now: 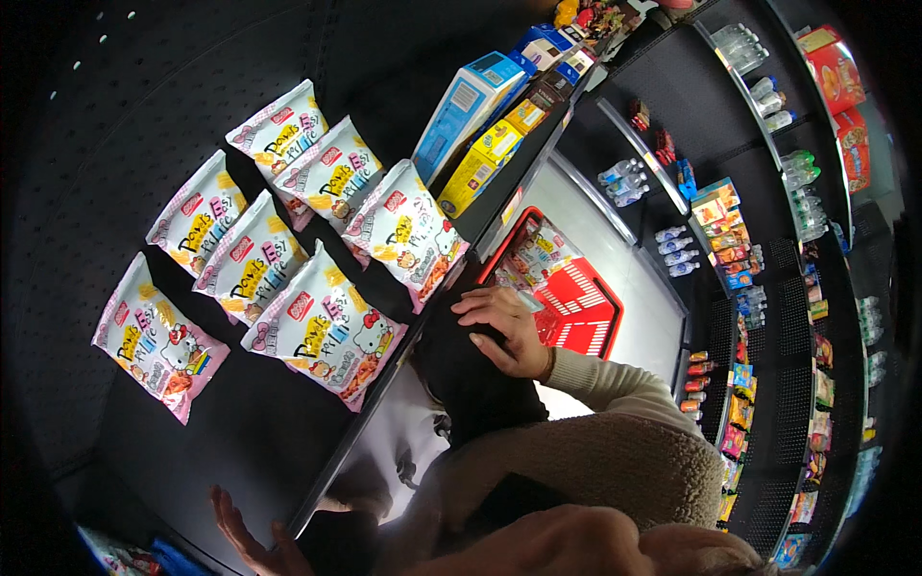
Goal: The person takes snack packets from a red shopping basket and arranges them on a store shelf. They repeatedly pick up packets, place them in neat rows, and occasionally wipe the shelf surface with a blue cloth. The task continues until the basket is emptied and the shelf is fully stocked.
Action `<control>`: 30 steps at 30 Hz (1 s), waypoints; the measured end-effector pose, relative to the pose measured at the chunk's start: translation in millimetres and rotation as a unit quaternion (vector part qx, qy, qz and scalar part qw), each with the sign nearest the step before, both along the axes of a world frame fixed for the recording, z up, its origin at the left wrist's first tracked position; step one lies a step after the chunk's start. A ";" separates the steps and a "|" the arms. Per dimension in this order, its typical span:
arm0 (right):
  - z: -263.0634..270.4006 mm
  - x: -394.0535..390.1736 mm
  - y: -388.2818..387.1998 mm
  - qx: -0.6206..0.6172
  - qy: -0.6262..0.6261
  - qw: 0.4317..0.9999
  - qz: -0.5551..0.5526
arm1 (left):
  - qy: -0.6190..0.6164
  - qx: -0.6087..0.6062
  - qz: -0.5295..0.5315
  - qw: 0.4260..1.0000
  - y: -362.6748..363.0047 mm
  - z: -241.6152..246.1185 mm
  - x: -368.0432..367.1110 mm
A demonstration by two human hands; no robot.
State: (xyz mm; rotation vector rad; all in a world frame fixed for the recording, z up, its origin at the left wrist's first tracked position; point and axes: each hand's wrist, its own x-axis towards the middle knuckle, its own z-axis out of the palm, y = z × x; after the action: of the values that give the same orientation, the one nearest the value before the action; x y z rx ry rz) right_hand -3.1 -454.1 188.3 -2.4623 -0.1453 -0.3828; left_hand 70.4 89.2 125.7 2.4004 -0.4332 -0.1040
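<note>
My left hand (252, 536) is at the lower left, fingers spread, over the front edge of a black shelf (266, 425). It holds nothing; whether it touches the shelf I cannot tell. My right hand (508, 327) rests on my black-clad knee (468, 381), fingers bent and a little apart, with nothing in it. Several white and pink snack bags (324, 327) with a cartoon cat stand in rows on the shelf. One bag (160, 342) stands apart at the left. Beyond my right hand, a red plastic shopping basket (576, 302) on the floor contains similar snack bags (544, 252).
Blue cartons (464, 108) and yellow boxes (486, 162) stand farther along the same shelf. Across the pale floor (648, 288), opposite shelves (778, 288) carry water bottles (677, 250), drink cans (697, 369) and packaged snacks (742, 410). Dark perforated panel (144, 129) backs the near shelf.
</note>
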 end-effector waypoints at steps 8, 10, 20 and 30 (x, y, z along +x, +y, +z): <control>1.0 -1.2 -0.1 0.002 0.001 1.000 -0.002 | 0.040 0.049 -0.007 0.998 9.9 -1.3 3.4; 1.1 -1.6 -0.3 0.006 0.000 1.000 0.000 | 0.052 0.065 -0.007 0.997 11.4 -0.8 3.4; -1.0 -1.2 -0.1 0.018 -0.004 1.000 -0.007 | 0.021 0.045 -0.011 0.999 14.1 -5.8 1.9; -2.3 -1.6 0.2 0.015 -0.007 1.000 -0.007 | -0.051 0.084 -0.053 0.994 15.5 -4.0 5.1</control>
State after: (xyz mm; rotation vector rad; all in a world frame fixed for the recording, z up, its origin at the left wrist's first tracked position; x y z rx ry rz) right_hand -4.7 -453.9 186.0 -2.4320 -0.1264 -0.4067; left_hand 75.5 104.7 121.7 2.5564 -0.6220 -0.0665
